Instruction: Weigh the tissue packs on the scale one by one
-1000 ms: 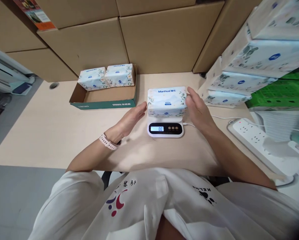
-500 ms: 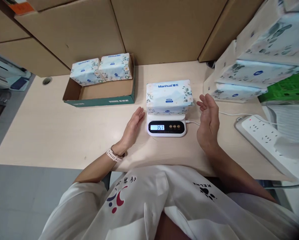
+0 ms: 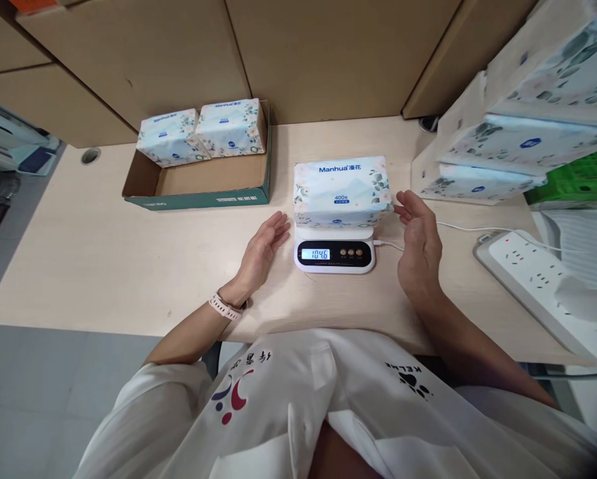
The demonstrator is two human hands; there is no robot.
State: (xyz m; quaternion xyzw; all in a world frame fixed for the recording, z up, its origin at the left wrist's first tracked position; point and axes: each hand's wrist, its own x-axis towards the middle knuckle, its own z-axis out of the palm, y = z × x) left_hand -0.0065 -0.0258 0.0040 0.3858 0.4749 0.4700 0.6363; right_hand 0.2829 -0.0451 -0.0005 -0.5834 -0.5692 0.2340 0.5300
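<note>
Your tissue pack (image 3: 341,189) lies flat on the white scale (image 3: 334,253), set back from the worktop's (image 3: 103,266) front edge, a bit R of mid. Display (image 3: 315,254) reads 104.6.

Your L hand (image 3: 259,254) is just off the scale's L side, fingers loosely extended, holding nothing. Your R hand (image 3: 420,246) is by the pack's R end, fingers open & slightly curled, nothing held; fingertips v. close, can't tell if touching.

Main risk IMO: a brush from those R fingertips, which would prob. skew the reading. Pack also looks to jut past the scale's R side, so a knock there could slide or tip it. Mind the cable (image 3: 391,245) too: it leaves the scale's R side & passes behind your R hand; snag it & you could drag the scale or unplug it.

Tall stack of packs (image 3: 492,183) stands twd the worktop's back R corner, top out of frame; an elbow bump might topple it. Cardboard tray (image 3: 198,201) w/ 2 packs (image 3: 229,130) is at the back edge, L half, well clear of both hands, so low risk.
</note>
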